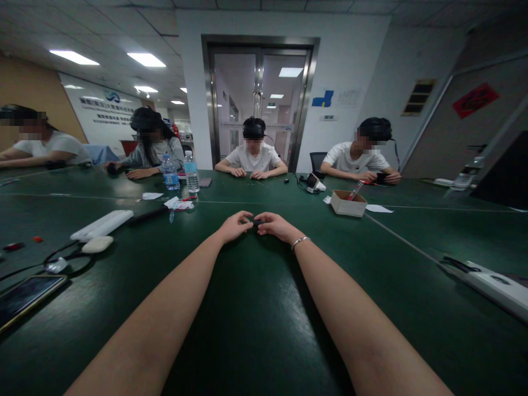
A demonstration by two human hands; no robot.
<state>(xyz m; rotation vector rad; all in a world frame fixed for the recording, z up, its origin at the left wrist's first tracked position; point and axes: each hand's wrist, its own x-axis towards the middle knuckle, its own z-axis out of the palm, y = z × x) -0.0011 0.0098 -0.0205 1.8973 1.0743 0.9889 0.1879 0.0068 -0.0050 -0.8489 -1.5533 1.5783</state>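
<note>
From my remote seat I look down over both forearms to the bench (243, 313), a wide dark green top crossed by pale seams. The small dark object (257, 223) is between my two hands, at the fingertips, straight ahead of me. My right hand (275, 226) has its thumb and fingers drawn together on it in a narrow pinch; a silvery bracelet (300, 243) circles that wrist. My left hand (236, 227) faces it with fingers curved and the thumb tip right by the object's other end; I cannot tell whether it grips the piece or only touches it. The object is too small for me to say what it is.

Ahead and to the right of my hands sits an open box (348, 207) with something red and clear leaning out of it. Ahead and to the left, two water bottles (191, 173) stand upright close together, with white paper scraps (179, 204) just nearer to me. On my left lie a long white case (103, 224), a rounded white item (98, 245), dark cables and a phone (31, 297). Far to my right is a white device (495, 286). Four co-workers wearing headsets sit around the far side, the one opposite me (258, 159) with both hands resting on the bench.
</note>
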